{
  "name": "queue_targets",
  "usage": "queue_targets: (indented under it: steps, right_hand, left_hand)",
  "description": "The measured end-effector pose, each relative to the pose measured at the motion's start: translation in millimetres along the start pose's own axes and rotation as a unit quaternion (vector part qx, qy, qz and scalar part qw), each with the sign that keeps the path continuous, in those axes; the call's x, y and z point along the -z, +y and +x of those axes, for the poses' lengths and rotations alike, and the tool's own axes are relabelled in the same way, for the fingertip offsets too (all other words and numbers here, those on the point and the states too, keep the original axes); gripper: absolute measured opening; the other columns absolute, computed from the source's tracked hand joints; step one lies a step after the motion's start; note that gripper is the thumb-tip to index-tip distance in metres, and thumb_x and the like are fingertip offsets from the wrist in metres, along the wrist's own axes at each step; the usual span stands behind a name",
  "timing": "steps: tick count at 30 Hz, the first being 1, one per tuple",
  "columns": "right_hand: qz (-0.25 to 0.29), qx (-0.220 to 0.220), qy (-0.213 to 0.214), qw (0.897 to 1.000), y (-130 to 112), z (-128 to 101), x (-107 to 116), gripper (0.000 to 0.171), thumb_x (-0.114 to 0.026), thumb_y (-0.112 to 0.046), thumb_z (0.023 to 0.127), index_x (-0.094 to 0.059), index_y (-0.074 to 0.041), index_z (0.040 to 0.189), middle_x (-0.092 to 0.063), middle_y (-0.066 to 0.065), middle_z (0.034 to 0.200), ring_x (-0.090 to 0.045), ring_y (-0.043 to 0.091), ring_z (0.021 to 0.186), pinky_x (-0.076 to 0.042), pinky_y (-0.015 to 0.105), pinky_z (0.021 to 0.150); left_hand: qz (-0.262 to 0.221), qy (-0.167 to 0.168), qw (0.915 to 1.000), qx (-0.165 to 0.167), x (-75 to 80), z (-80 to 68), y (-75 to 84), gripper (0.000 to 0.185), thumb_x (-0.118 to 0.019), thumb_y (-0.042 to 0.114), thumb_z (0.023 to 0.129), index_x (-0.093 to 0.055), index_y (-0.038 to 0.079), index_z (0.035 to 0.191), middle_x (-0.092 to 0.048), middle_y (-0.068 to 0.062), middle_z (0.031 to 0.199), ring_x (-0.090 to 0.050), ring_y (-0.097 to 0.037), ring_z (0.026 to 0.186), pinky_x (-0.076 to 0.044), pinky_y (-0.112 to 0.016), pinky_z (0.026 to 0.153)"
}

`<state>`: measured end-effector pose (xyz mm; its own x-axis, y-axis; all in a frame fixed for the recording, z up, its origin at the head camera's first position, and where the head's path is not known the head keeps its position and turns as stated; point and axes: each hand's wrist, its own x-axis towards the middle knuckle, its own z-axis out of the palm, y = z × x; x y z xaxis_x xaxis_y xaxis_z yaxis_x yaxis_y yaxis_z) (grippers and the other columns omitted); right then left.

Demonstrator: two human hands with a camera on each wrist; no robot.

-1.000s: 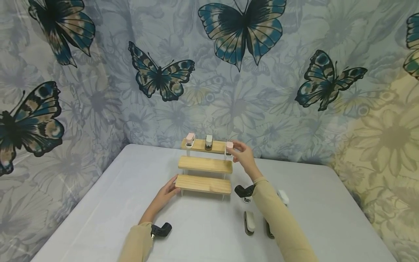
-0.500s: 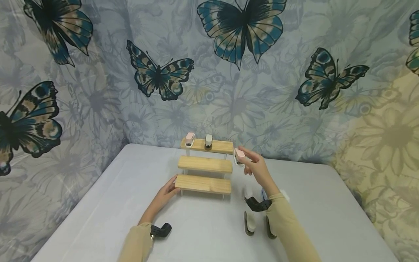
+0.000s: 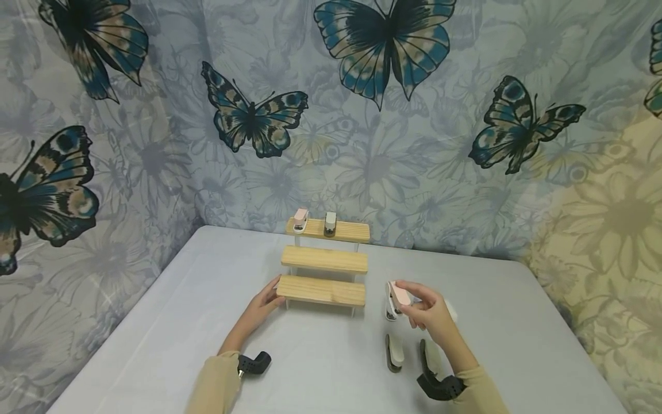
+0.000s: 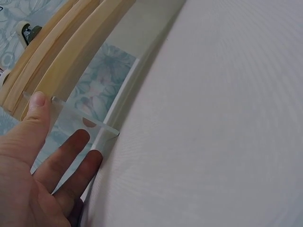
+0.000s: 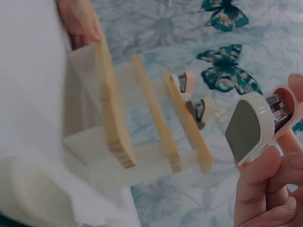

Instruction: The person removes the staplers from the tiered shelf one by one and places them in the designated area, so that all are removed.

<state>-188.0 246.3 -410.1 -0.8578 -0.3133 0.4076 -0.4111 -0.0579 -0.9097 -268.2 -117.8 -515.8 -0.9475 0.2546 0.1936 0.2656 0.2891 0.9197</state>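
My right hand [image 3: 430,310] pinches a small pink stapler [image 3: 400,294] above the right side of the table. In the right wrist view, that stapler [image 5: 258,123] shows its white base with a grey underside, and its metal inside. My left hand [image 3: 262,306] holds the left end of the lowest board of a three-step wooden display shelf [image 3: 320,291]. Seen from the left wrist, the thumb [image 4: 38,101] lies on the board's end, while other fingers are at the clear side panel [image 4: 87,118]. On the top board stand a pink stapler [image 3: 300,219] and a pale stapler [image 3: 330,223].
Beige-grey staplers lie on the white table [image 3: 320,368] at the right: one stapler [image 3: 395,352] in front of my right hand, another stapler [image 3: 431,357] beside its wrist. A white item [image 3: 451,311] shows partly behind the hand. Butterfly-patterned cloth [image 3: 383,167] hangs behind.
My right hand has carried the pink stapler off the right end of the top board, moving down and right towards the table. The left hand stays at the shelf.
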Motion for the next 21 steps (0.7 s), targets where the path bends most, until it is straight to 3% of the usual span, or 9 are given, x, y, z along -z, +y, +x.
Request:
queue_targets:
  steps: [4, 5, 6, 9, 11, 12, 16, 18, 21]
  right_hand:
    - [0.023, -0.03, 0.008, 0.999, -16, -22, -9, 0.041, -0.049, 0.014, 0.071, -0.04, 0.006, 0.111, -0.047, 0.004, 0.106, -0.032, 0.011, 0.033, -0.019, 0.031, 0.024]
    - [0.032, -0.037, 0.012, 0.999, -16, -27, -11, 0.042, -0.049, 0.014, 0.07, -0.041, 0.006, 0.11, -0.051, 0.002, 0.099, -0.031, 0.011, 0.033, -0.018, 0.031, 0.024]
    - [0.037, -0.04, 0.019, 0.998, -16, -33, -12, 0.042, -0.05, 0.015, 0.069, -0.041, 0.008, 0.109, -0.049, 0.002, 0.104, -0.03, 0.011, 0.033, -0.017, 0.032, 0.024]
    - [0.053, -0.055, 0.022, 0.997, -11, -50, -16, 0.044, -0.051, 0.017, 0.067, -0.04, 0.008, 0.109, -0.052, 0.0, 0.099, -0.026, 0.013, 0.033, -0.016, 0.031, 0.024]
    - [0.05, -0.085, 0.016, 0.995, -7, -62, -19, 0.046, -0.053, 0.013, 0.067, -0.04, 0.006, 0.11, -0.056, -0.003, 0.082, -0.025, 0.012, 0.032, -0.017, 0.031, 0.024]
    - [0.049, -0.095, 0.011, 0.994, -5, -67, -22, 0.046, -0.053, 0.013, 0.067, -0.04, 0.007, 0.111, -0.054, -0.003, 0.092, -0.024, 0.013, 0.032, -0.018, 0.032, 0.024]
    - [0.042, -0.176, 0.02, 0.983, -3, -87, -30, 0.046, -0.057, 0.006, 0.067, -0.043, 0.001, 0.111, -0.051, -0.007, 0.1, -0.025, 0.011, 0.033, -0.021, 0.032, 0.027]
    - [0.041, -0.194, 0.029, 0.98, -3, -95, -34, 0.046, -0.058, 0.006, 0.065, -0.044, 0.003, 0.109, -0.041, -0.004, 0.114, -0.027, 0.01, 0.034, -0.021, 0.033, 0.028]
    - [0.04, -0.21, 0.033, 0.976, -5, -105, -39, 0.046, -0.06, 0.006, 0.064, -0.045, 0.004, 0.108, -0.039, 0.004, 0.116, -0.029, 0.007, 0.035, -0.021, 0.035, 0.028]
  left_hand:
    - [0.011, 0.004, 0.9999, 0.001, 0.1, -0.2, -0.6, 0.057, -0.05, 0.039, 0.074, -0.024, 0.03, 0.123, -0.047, -0.001, 0.107, -0.043, -0.015, 0.096, -0.035, -0.035, 0.08]
    - [0.011, 0.005, 0.9999, 0.002, 0.1, -0.2, -0.6, 0.057, -0.05, 0.039, 0.074, -0.024, 0.03, 0.123, -0.048, -0.001, 0.106, -0.043, -0.015, 0.096, -0.035, -0.036, 0.08]
    - [0.009, 0.008, 0.9999, 0.005, 0.1, -0.1, -0.5, 0.056, -0.05, 0.039, 0.073, -0.025, 0.031, 0.122, -0.048, 0.0, 0.105, -0.043, -0.015, 0.095, -0.035, -0.036, 0.079]
    - [0.005, 0.007, 0.9999, 0.008, 0.5, 0.0, 0.8, 0.057, -0.05, 0.04, 0.073, -0.025, 0.03, 0.122, -0.049, 0.001, 0.104, -0.043, -0.014, 0.094, -0.035, -0.037, 0.079]
    - [0.001, 0.007, 1.0, 0.006, 0.9, -0.3, 1.5, 0.057, -0.051, 0.04, 0.073, -0.026, 0.029, 0.123, -0.049, 0.0, 0.104, -0.044, -0.016, 0.094, -0.035, -0.038, 0.079]
    - [-0.002, 0.007, 1.0, 0.004, 1.2, -0.6, 1.8, 0.057, -0.051, 0.039, 0.073, -0.026, 0.027, 0.123, -0.049, -0.001, 0.103, -0.044, -0.016, 0.094, -0.035, -0.039, 0.079]
    - [-0.008, 0.004, 1.0, 0.001, 1.1, -0.9, 1.8, 0.058, -0.051, 0.037, 0.073, -0.026, 0.027, 0.123, -0.049, -0.002, 0.103, -0.043, -0.018, 0.095, -0.034, -0.039, 0.08]
    - [-0.009, 0.001, 1.0, 0.0, 0.5, -0.6, 1.8, 0.057, -0.051, 0.037, 0.074, -0.025, 0.027, 0.124, -0.049, -0.002, 0.104, -0.043, -0.018, 0.096, -0.034, -0.039, 0.08]
    - [-0.007, 0.002, 1.0, 0.006, -0.5, 0.3, 2.4, 0.058, -0.051, 0.038, 0.073, -0.025, 0.027, 0.123, -0.049, -0.001, 0.104, -0.042, -0.018, 0.096, -0.033, -0.039, 0.08]
